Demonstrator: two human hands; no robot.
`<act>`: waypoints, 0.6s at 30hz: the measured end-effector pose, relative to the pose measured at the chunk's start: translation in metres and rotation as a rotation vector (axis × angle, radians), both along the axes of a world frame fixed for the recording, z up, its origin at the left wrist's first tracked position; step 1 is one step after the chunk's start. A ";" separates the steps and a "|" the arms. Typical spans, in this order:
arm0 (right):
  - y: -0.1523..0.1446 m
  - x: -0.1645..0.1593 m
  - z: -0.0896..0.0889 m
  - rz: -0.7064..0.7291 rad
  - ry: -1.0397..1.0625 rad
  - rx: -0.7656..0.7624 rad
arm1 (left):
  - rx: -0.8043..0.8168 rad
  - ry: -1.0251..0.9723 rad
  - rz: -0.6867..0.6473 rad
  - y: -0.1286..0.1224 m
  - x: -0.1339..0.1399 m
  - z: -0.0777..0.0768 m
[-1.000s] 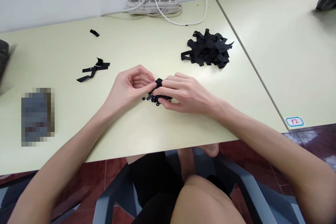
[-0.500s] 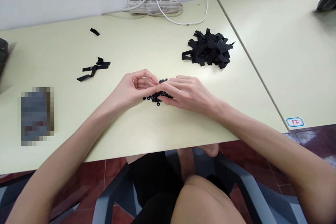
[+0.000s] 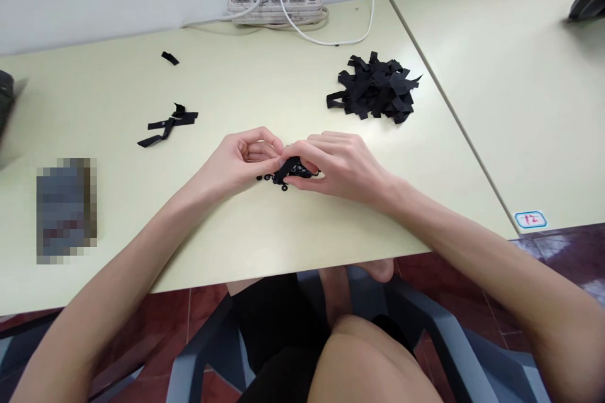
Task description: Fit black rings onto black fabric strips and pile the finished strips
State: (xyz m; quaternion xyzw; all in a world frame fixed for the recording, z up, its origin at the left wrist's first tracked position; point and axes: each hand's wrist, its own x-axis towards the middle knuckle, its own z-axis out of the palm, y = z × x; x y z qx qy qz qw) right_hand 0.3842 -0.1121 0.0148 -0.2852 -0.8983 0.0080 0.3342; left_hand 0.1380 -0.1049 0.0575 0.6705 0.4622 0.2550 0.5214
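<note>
My left hand (image 3: pixel 250 154) is closed in a pinch, with thumb and index finger on one end of a short black fabric strip (image 3: pixel 285 170). My right hand (image 3: pixel 335 160) meets it from the right, index fingertip at the strip's upper end and thumb by its lower end. Under and around the fingertips lie several small black ring-shaped pieces (image 3: pixel 284 187), perhaps snap parts, bunched on the table. My fingers hide part of this bunch and some of the strip.
Black strips in a heap (image 3: pixel 378 88) lie at the back right. Left of my hands are several loose strips (image 3: pixel 172 121) and a lone strip (image 3: pixel 170 58). A power strip (image 3: pixel 278 7) with white cables sits by the wall. A blurred-out object (image 3: pixel 66 208) lies at left on the table (image 3: pixel 227 233).
My right hand's fingers have lifted and spread a little, and more of the black strip and the ring-shaped pieces shows between them. The left hand has hardly moved.
</note>
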 end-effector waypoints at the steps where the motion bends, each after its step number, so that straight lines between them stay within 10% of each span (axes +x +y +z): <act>1: 0.000 0.000 0.000 -0.003 0.004 -0.002 | 0.003 0.001 0.004 0.000 0.000 0.000; 18: 0.005 0.002 0.005 -0.095 0.109 -0.042 | 0.092 0.045 0.037 -0.001 0.000 0.002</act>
